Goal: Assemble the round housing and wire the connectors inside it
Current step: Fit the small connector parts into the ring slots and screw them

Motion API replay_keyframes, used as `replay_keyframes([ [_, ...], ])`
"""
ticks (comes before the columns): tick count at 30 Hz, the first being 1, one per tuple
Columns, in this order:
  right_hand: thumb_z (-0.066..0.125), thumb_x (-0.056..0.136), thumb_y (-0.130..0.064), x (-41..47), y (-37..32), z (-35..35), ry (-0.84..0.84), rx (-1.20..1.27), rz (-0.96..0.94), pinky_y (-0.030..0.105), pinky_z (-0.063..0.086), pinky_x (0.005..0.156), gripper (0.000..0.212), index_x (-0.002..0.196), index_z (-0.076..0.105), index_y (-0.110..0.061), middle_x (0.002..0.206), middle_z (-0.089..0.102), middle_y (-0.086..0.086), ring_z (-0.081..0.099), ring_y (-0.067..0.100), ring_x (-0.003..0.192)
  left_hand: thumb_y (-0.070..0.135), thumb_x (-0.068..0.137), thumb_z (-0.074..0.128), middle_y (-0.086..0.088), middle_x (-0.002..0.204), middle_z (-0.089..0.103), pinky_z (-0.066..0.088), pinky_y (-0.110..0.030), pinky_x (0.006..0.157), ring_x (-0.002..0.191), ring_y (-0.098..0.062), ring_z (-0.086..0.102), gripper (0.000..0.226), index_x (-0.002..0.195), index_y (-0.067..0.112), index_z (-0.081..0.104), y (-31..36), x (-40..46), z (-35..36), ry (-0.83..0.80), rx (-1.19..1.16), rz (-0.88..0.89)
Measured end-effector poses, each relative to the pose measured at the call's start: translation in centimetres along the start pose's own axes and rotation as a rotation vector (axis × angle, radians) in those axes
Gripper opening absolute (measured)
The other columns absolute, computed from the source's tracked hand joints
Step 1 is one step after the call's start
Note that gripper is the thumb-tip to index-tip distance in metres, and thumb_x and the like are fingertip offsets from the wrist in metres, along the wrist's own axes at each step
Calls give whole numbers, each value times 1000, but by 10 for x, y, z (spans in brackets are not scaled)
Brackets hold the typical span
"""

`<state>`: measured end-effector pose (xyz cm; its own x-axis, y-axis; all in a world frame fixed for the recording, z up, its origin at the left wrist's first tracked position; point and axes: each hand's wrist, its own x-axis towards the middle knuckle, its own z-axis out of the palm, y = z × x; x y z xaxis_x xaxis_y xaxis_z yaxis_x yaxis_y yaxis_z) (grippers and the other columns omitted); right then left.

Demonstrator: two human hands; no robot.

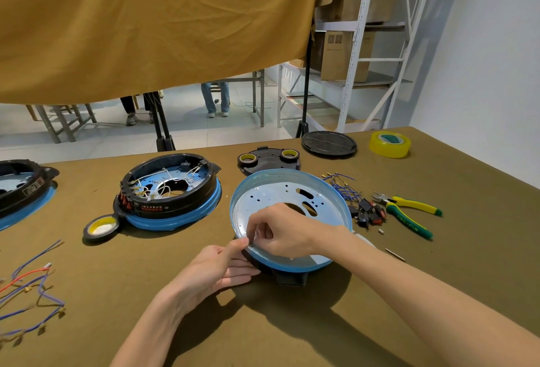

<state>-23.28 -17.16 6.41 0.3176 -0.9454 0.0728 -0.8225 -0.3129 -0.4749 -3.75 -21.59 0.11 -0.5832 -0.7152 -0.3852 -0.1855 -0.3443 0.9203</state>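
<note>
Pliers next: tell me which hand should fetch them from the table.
Right, probably. The yellow-and-green pliers lie on the right, beyond the blue-rimmed metal plate. The right hand is nearer, though its grip is busy at the rim. The left hand steadies the plate's near edge.

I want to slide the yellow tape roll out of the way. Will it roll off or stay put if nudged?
The yellow tape roll lies flat on its side, so a nudge would probably slide it, not roll it. The cloth-like table cover likely adds drag. It looks hollow-cored, so probably light. It sits near the table's far edge, so push it inward.
</note>
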Motion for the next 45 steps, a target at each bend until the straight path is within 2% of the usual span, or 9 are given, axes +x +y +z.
replay_keyframes([
  [4,62,93,-9,-17,9,-9,131,20,50,23,48,61,17,104,72,-16,76,65,-6,59,9,69,66,59,76,-19,104,77,63,-31,78,101,-28,76,88,115,-1,66,2,-2,-5,-3,29,-36],
  [12,60,99,-15,-78,60,-22,821,-75,476,22,46,67,10,108,65,-18,90,65,-4,57,8,75,66,60,74,-20,97,78,64,-33,67,91,-30,78,85,111,-1,62,-2,-4,2,174,-107,-56],
  [16,39,106,-45,-99,73,-9,522,-237,821,38,50,80,32,115,56,-20,112,58,4,60,25,103,58,60,85,-26,118,70,62,-40,80,104,-33,73,92,122,-3,57,-1,-8,2,242,-357,-75],
  [19,28,107,-34,-103,73,-8,436,-356,763,39,44,73,30,97,52,-19,100,60,5,59,30,102,49,62,89,-27,126,65,57,-43,89,107,-34,67,92,131,-2,56,0,-9,8,283,-555,-75],
  [24,56,97,-40,-108,75,-8,323,-269,895,34,46,77,36,127,52,-20,119,60,4,60,24,106,33,53,93,-23,130,62,49,-48,109,122,-34,60,91,130,3,55,6,-9,14,320,-644,-8],
  [27,59,96,-33,-110,74,-2,237,-333,891,36,53,76,28,120,53,-19,116,61,3,60,23,101,25,54,92,-22,135,60,47,-49,111,128,-34,56,82,124,6,55,6,-6,14,338,-642,8],
  [36,58,100,-26,-111,55,-40,873,32,678,34,49,62,10,106,60,-18,96,63,1,63,16,80,31,54,93,-15,124,67,51,-39,100,114,-25,64,70,114,10,62,-2,-1,-3,245,-593,99],
  [40,74,91,-36,-102,26,-37,769,217,452,11,43,55,11,87,67,-28,74,67,-13,62,-3,69,33,66,93,-16,124,71,50,-38,103,121,-27,63,68,122,10,62,-5,3,-2,179,-554,135],
  [45,76,87,-45,-88,-2,-15,645,139,274,17,47,54,16,87,69,-30,73,65,-12,62,4,67,36,58,89,-12,115,76,49,-40,105,114,-24,70,75,122,8,63,-4,-1,2,133,-539,190],
])
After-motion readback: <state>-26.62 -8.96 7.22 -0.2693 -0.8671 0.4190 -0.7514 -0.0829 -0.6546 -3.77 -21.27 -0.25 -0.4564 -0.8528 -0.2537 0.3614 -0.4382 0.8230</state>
